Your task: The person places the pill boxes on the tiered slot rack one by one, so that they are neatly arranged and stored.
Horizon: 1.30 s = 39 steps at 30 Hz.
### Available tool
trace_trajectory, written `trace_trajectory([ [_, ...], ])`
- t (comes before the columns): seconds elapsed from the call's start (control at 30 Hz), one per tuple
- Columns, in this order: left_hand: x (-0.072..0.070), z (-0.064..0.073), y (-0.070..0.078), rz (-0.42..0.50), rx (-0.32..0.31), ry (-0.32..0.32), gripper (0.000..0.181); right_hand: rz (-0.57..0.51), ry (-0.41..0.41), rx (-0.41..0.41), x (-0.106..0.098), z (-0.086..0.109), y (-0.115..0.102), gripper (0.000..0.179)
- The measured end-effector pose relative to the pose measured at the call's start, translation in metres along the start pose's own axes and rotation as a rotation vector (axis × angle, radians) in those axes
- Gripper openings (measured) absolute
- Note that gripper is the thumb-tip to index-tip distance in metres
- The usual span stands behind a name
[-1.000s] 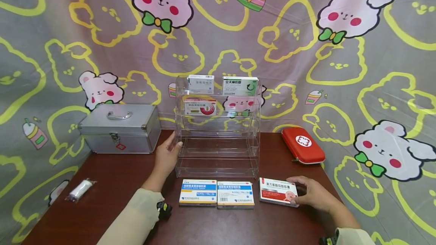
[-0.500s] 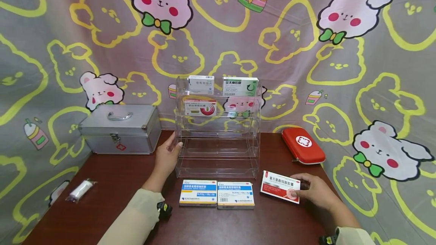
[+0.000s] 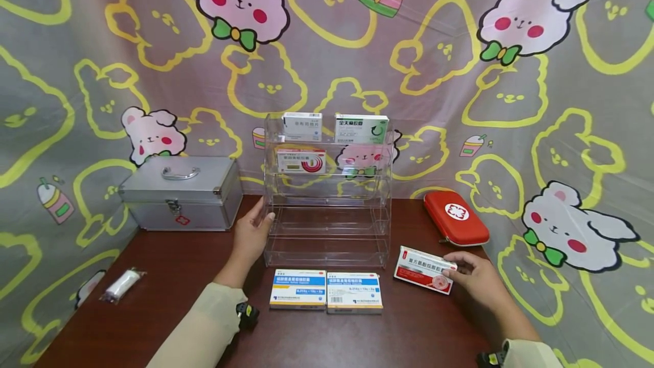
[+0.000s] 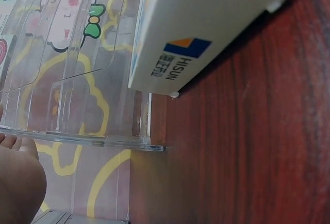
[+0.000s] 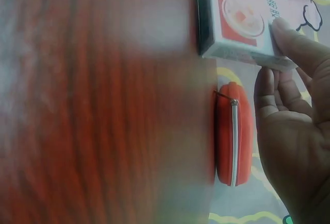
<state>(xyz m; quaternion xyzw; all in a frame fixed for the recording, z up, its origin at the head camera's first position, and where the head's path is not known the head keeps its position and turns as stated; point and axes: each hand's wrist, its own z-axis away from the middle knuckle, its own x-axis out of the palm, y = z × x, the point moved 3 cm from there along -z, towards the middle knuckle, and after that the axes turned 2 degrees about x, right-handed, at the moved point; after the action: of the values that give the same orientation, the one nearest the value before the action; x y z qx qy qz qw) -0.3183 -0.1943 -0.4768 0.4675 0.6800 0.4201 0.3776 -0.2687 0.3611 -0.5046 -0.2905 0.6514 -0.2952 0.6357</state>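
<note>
A clear tiered acrylic display rack (image 3: 327, 231) stands on the table. My left hand (image 3: 251, 237) holds its left side edge, thumb at the front. In the left wrist view only part of that hand (image 4: 18, 177) shows, beside the clear panel. My right hand (image 3: 475, 280) pinches a red-and-white medicine box (image 3: 424, 270) by its right end, tilted up to the right of the rack. The right wrist view shows the thumb on the front of this box (image 5: 240, 15) and fingers behind. Two blue-and-white medicine boxes (image 3: 298, 289) lie side by side before the rack.
On the rack's upper tiers sit a white box (image 3: 302, 127), a green-and-white box (image 3: 360, 129) and a red-edged box (image 3: 301, 162). A silver case (image 3: 179, 195) stands left, a red zip case (image 3: 456, 218) right. A small white wrapped roll (image 3: 122, 284) lies far left.
My right hand has lifted the red-and-white medicine box off the table, tilted its front up and moved it slightly away from me. My left hand has stayed at the rack.
</note>
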Motion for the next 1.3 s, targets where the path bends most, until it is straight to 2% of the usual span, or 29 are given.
trace_trajectory([
  [0.37,0.0,0.001,0.002,0.004,-0.005,-0.007,0.059,-0.086,0.025,-0.066,0.001,0.001,-0.004,0.038],
  [0.5,0.0,0.0,0.004,0.001,0.007,-0.001,0.059,-0.155,0.063,-0.11,-0.008,0.002,-0.019,0.038],
  [0.63,-0.001,0.0,0.004,0.001,0.006,0.0,0.059,-0.254,0.076,-0.166,-0.02,-0.001,-0.05,0.039],
  [0.83,0.0,0.001,0.003,0.015,-0.005,0.001,0.059,-0.41,0.08,-0.264,-0.027,-0.016,-0.113,0.034],
  [0.93,-0.001,0.002,0.004,0.007,0.005,0.01,0.058,-0.472,0.111,-0.337,-0.027,-0.028,-0.147,0.03],
  [1.03,-0.001,0.002,0.006,-0.001,0.008,0.013,0.058,-0.488,0.17,-0.392,-0.026,-0.041,-0.179,0.029],
  [1.17,-0.002,0.003,0.008,-0.028,0.003,0.01,0.058,-0.499,0.233,-0.404,-0.02,-0.059,-0.216,0.027],
  [1.3,-0.001,0.005,0.009,-0.043,0.006,0.004,0.058,-0.555,0.239,-0.389,-0.017,-0.077,-0.247,0.029],
])
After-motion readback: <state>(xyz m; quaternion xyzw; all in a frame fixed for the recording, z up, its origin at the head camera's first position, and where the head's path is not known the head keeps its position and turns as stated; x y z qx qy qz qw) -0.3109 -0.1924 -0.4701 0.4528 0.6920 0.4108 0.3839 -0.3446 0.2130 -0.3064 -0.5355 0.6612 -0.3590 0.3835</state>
